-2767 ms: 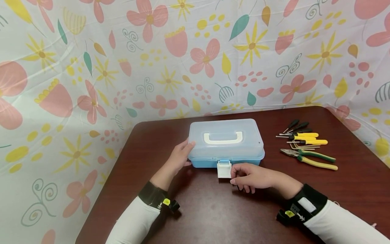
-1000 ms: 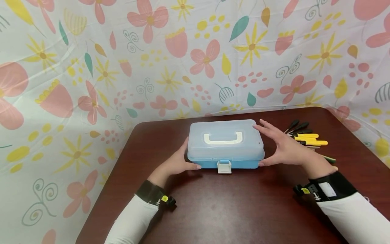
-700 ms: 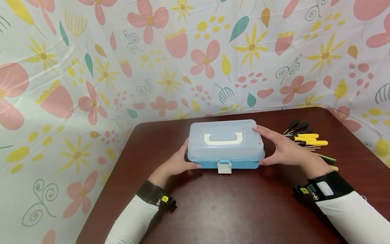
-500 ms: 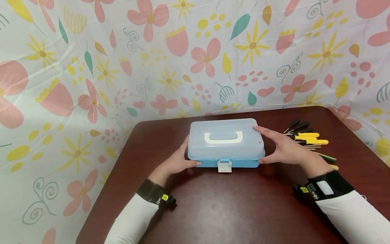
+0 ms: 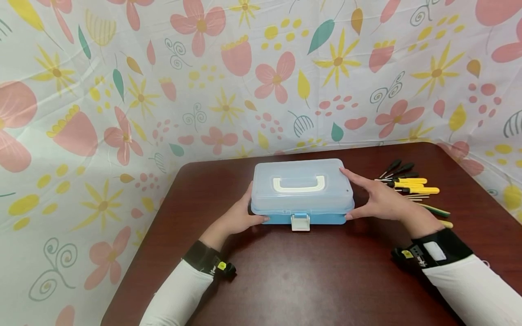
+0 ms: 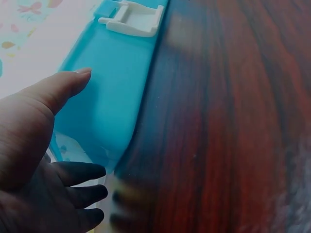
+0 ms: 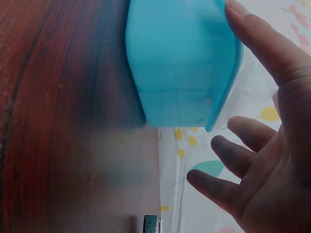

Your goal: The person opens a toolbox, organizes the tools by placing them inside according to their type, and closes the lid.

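A plastic toolbox [image 5: 303, 201] with a translucent lid and light-blue base sits level on the table, its lid down. A white handle [image 5: 299, 188] lies on top, and a white latch [image 5: 300, 223] hangs at the front. My left hand [image 5: 234, 218] is at the box's left end: its thumb lies on the front of the blue base [image 6: 107, 92], with straight fingers beside the end. At the right end, my right hand [image 5: 383, 199] has its thumb at the base's front corner and index fingertip by the lid's rear corner. Its other fingers are spread, apart from the box.
Right of the box lie black-handled screwdrivers [image 5: 403, 168], yellow-handled screwdrivers [image 5: 418, 190], thin brassy rods [image 5: 418, 197] and pliers [image 5: 434, 210], partly hidden by my right hand. A floral cloth [image 5: 285, 90] hangs behind the dark wooden table [image 5: 293, 280].
My right hand has moved from beside the latch to the box's right end. My left thumb has shifted from the lid to the base's front. The last half second shows almost no movement.
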### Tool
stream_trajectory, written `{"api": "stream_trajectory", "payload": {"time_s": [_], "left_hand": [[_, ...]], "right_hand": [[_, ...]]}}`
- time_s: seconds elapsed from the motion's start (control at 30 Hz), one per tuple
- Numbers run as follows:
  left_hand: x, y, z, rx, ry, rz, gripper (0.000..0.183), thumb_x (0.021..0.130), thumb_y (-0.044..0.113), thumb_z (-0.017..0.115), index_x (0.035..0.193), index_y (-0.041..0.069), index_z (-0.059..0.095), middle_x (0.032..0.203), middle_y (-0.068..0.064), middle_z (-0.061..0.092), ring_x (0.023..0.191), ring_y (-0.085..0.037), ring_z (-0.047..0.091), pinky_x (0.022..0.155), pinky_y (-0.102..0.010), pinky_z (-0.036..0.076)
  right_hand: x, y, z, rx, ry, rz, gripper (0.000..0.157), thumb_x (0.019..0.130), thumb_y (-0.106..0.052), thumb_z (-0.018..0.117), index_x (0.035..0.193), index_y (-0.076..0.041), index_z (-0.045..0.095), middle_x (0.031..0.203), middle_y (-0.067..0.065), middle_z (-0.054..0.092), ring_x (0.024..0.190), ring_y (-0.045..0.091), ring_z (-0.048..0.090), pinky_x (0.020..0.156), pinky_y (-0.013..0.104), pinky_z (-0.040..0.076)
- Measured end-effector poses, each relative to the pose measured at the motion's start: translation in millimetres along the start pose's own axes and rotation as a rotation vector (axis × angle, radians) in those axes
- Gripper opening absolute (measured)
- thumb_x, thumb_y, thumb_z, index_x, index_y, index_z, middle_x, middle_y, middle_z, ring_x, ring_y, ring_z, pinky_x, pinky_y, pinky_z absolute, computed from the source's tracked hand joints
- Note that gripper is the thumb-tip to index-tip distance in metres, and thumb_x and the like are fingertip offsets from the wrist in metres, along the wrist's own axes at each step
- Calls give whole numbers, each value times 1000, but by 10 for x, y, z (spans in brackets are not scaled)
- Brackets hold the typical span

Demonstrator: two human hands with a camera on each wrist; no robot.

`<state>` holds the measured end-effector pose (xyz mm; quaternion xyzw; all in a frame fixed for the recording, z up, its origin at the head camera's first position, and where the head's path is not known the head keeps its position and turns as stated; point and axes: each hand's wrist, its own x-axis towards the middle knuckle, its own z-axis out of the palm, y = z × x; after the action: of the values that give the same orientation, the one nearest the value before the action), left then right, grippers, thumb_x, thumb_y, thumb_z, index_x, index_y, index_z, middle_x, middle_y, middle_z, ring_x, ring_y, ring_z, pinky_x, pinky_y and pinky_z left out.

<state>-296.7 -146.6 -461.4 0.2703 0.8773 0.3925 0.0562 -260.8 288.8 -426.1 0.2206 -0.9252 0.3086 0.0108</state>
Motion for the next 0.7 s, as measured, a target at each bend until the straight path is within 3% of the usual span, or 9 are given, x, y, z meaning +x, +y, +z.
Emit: {"api": "stream_trajectory", "payload": {"time_s": [0.17, 0.43, 0.7], "left_hand": [[-4, 18, 6, 3, 9, 3, 123, 81, 39, 87, 159, 52, -6, 161, 4, 38, 133, -22, 51, 116, -51, 40], [-30, 30, 23, 26, 5, -60, 127, 81, 43, 86, 161, 47, -12, 163, -4, 39, 133, -24, 52, 115, -48, 41], [-14, 6, 32, -22, 7, 0, 120, 80, 37, 88, 159, 52, -2, 147, 0, 52, 104, -20, 64, 96, -42, 53]], "right_hand": [[10, 12, 9, 13, -1, 4, 124, 68, -54, 93, 163, -47, 13, 170, 8, 30, 150, 37, 37, 111, 71, 35], [20, -2, -2, 30, 1, -3, 125, 68, -52, 93, 164, -45, 13, 165, 12, 38, 152, 38, 35, 111, 70, 36], [12, -14, -11, 58, 9, -17, 125, 70, -48, 94, 165, -42, 13, 162, 15, 43, 151, 40, 38, 109, 72, 37]]}}
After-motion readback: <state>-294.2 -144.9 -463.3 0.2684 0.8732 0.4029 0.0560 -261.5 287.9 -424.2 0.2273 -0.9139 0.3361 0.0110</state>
